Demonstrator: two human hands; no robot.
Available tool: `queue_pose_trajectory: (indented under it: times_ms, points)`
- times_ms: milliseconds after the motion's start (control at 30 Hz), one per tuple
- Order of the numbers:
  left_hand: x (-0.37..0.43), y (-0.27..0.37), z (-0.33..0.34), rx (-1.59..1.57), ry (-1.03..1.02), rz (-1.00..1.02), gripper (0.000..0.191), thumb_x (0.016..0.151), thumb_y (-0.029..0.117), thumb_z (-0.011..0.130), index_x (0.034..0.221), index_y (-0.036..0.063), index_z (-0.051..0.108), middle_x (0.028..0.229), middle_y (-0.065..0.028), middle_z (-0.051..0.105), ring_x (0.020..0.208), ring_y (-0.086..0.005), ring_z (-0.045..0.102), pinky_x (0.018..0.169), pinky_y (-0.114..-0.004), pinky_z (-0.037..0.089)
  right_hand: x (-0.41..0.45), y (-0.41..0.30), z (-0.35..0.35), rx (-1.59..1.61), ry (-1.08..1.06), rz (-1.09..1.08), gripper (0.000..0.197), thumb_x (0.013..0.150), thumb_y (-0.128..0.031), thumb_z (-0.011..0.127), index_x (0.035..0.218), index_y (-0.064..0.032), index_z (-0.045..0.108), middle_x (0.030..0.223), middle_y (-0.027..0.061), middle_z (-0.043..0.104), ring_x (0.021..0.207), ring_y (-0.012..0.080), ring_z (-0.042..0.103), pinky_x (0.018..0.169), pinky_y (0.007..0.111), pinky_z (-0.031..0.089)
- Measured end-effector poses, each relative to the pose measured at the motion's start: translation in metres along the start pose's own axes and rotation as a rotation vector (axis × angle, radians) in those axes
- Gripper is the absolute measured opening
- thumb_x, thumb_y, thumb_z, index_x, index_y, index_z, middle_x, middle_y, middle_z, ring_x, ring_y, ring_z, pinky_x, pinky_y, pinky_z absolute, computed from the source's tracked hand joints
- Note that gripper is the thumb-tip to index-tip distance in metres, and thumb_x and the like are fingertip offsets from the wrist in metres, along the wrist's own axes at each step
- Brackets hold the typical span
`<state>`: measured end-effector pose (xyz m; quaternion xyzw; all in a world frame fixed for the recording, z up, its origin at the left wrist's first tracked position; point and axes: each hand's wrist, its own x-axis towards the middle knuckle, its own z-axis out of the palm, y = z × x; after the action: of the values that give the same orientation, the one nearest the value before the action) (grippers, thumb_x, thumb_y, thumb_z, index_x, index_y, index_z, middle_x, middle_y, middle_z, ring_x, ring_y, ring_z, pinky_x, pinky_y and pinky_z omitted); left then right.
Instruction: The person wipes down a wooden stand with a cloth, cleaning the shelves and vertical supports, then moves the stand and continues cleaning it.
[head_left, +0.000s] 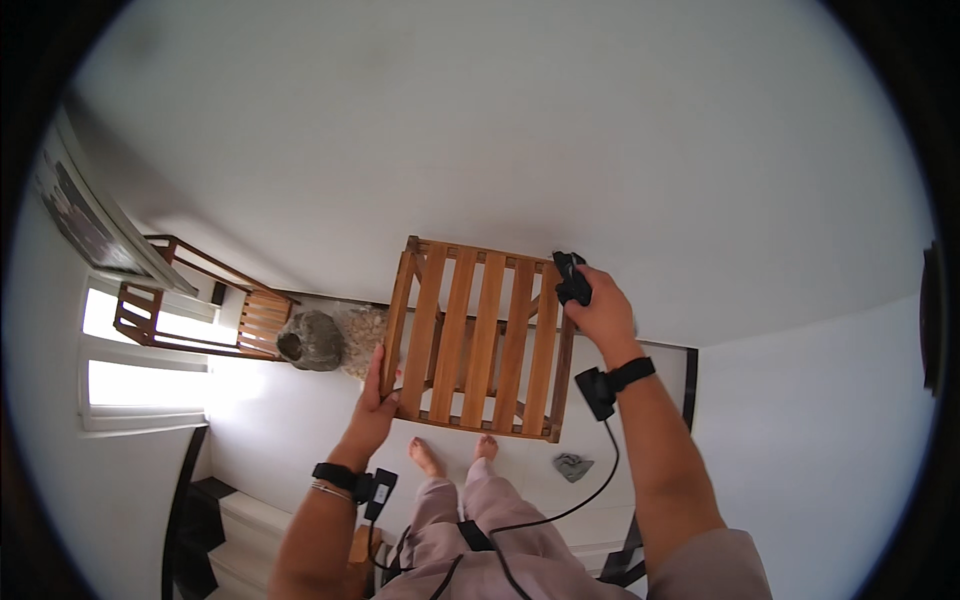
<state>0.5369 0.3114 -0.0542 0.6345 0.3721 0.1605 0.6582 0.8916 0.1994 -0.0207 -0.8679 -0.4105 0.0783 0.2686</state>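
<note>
In front of me is a small slatted wooden table or stool (480, 337), its slats facing up towards the camera. My left hand (373, 412) grips its left edge near the front corner, with the thumb on top. At the far right corner my right hand (604, 307) holds a small black object (571, 279) against the wood. Whether that object is a bunched cloth or a tool cannot be told. Legs and crossbars of the piece show through the gaps between the slats.
Along the wall at left stand a rough stone (364, 337), a hollow grey stone pot (311, 341) and another slatted wooden piece (262, 319). A grey cloth (574, 466) lies on the floor near my feet. Steps (251, 525) are at lower left; cables run from my wrist straps.
</note>
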Motion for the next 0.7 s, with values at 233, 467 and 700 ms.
queue_pose_trajectory:
  times_ms: [233, 467, 700]
  points:
    - [0.004, -0.016, -0.006, -0.148, -0.001, 0.024, 0.074, 0.087, -0.008, 0.045, 0.151, 0.0135, 0.015, 0.15, -0.0082, 0.027, 0.138, -0.0175, 0.025, 0.11, -0.028, 0.022, -0.116, -0.029, -0.017, -0.188, -0.133, -0.198, 0.051, 0.065, -0.017, 0.071, 0.115, -0.0115, 0.06, 0.116, 0.0137, 0.058, 0.098, 0.0363, 0.059, 0.082, 0.043, 0.05]
    - [0.001, -0.016, -0.017, -0.398, -0.049, -0.093, 0.068, 0.091, -0.002, 0.05, 0.15, 0.011, 0.019, 0.148, -0.0067, 0.032, 0.133, -0.0151, 0.032, 0.108, -0.027, 0.026, -0.119, -0.106, -0.04, 0.025, -0.257, 0.028, 0.053, 0.068, -0.016, 0.07, 0.12, -0.0109, 0.06, 0.111, 0.014, 0.064, 0.099, 0.031, 0.064, 0.085, 0.036, 0.051]
    - [0.011, -0.029, -0.007, -0.544, -0.087, -0.075, 0.067, 0.091, 0.002, 0.053, 0.15, 0.0082, 0.02, 0.143, -0.0065, 0.039, 0.126, -0.0141, 0.039, 0.103, -0.026, 0.033, -0.1, -0.116, 0.067, 0.013, -0.024, -0.061, 0.053, 0.067, -0.014, 0.07, 0.119, -0.0106, 0.058, 0.12, 0.0143, 0.058, 0.106, 0.0348, 0.057, 0.092, 0.041, 0.046]
